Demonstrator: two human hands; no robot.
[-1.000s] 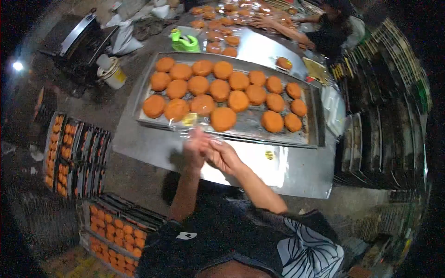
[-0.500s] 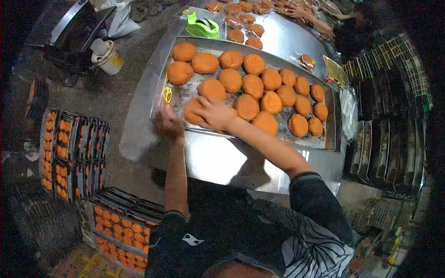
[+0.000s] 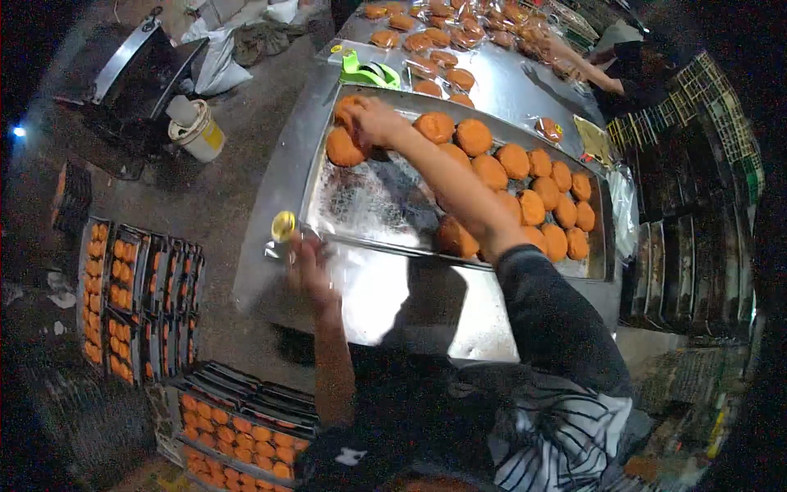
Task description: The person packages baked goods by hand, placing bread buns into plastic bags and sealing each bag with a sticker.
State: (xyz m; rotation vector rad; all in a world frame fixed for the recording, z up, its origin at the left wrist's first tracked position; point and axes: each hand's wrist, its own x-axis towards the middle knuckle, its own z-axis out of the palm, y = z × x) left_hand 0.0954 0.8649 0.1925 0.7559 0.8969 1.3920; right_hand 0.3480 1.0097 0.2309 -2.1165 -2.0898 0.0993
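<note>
Round orange-brown buns [image 3: 473,137] lie in a shallow metal tray [image 3: 379,243] on the shiny table. My right hand [image 3: 375,123] reaches to the tray's far left corner, its fingers curled over a bun [image 3: 348,109]. Another bun [image 3: 346,148] sits just below that hand. Beside the tray's near left corner, my left hand [image 3: 308,264] is closed on a clear plastic bag with a round yellow label [image 3: 283,225]; motion blurs its fingers. My right forearm hides some of the buns in the middle.
Behind the tray stand a green tape dispenser [image 3: 369,72] and several bagged buns [image 3: 467,33]. A co-worker's arm [image 3: 586,67] reaches in at the far right. Racks of bun-filled trays [image 3: 123,295] stand at lower left, a white bucket [image 3: 197,131] on the floor.
My right hand has moved from the tray's near left part to its far left corner. Buns have gone from the near left area, now bare metal. My left hand has lowered slightly with the bag.
</note>
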